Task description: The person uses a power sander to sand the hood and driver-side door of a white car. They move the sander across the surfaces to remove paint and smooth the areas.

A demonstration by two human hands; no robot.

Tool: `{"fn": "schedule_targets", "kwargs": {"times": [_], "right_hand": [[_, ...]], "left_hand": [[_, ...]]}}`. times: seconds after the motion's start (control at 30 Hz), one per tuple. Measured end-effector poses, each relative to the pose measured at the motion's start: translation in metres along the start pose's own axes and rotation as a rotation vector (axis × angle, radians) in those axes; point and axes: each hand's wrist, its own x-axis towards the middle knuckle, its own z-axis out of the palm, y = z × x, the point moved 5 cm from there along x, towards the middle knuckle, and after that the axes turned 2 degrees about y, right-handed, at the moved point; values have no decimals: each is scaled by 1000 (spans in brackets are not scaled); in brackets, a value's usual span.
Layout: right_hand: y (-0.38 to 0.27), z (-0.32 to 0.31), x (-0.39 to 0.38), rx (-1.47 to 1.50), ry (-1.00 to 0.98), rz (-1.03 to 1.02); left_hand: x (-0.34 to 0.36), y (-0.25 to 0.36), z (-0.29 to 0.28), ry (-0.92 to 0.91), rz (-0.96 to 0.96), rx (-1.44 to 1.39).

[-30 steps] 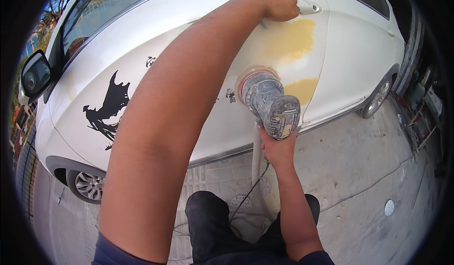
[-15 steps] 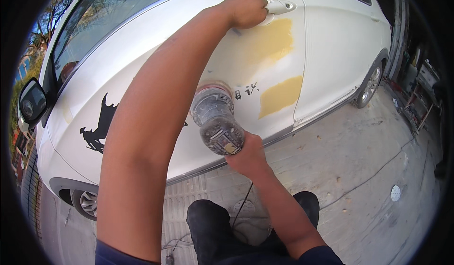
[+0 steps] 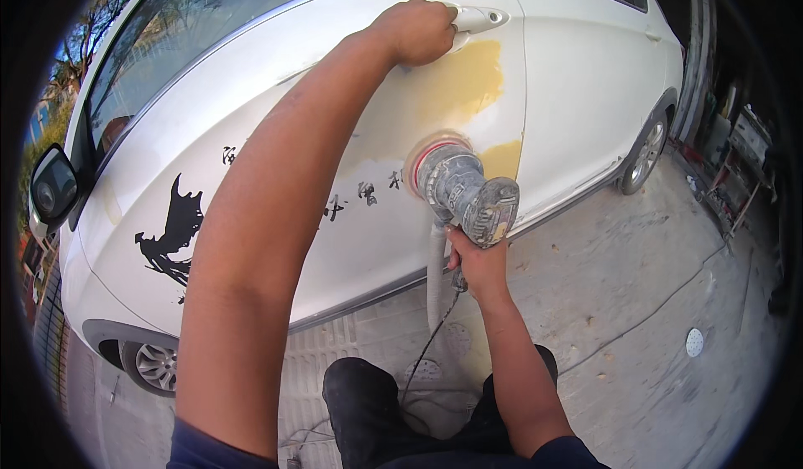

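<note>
My left hand point(image 3: 418, 32) is closed around the door handle point(image 3: 478, 20) of a white car point(image 3: 585, 76). Lower down, my right hand point(image 3: 483, 261) grips a dusty grey orbital sander point(image 3: 468, 186) by its body, with some fingers hidden behind it. The sander's round red-edged pad rests against the door panel. Above the pad lies a yellow filler patch point(image 3: 468, 80); a second yellow patch point(image 3: 503, 159) sits partly behind the sander. A pale hose point(image 3: 436, 276) and a dark cord hang from the tool. Black lettering point(image 3: 366, 193) and a black figure decal point(image 3: 174, 228) mark the door, partly covered by my left forearm.
At the far left is the side mirror point(image 3: 53, 183). Cables point(image 3: 418, 402) lie on the dusty concrete floor point(image 3: 619, 343) around my legs. A round white disc point(image 3: 694, 342) lies on the floor at right. Beyond the rear wheel stands a cluttered rack point(image 3: 747, 147).
The sander has moved right and slightly up across the door with my right hand, toward the lower yellow patch. The hose now shows. My left hand remains at the handle.
</note>
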Motion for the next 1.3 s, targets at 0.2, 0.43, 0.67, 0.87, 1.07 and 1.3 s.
{"fn": "schedule_targets", "kwargs": {"times": [0.2, 0.43, 0.67, 0.87, 1.07, 1.3], "right_hand": [[9, 23, -18, -97, 28, -141], [-88, -25, 54, -121, -3, -24], [-79, -34, 41, -130, 21, 37], [-68, -6, 21, -258, -14, -44], [-143, -12, 82, -221, -50, -65], [-126, -27, 59, -260, -19, -15]], "left_hand": [[0, -2, 5, 64, 11, -5], [2, -2, 1, 26, -6, -16], [3, -3, 0, 36, -52, -26], [2, -5, -3, 9, 1, -6], [9, -7, -11, -55, 7, -45], [12, -9, -12, -81, -21, -110]]}}
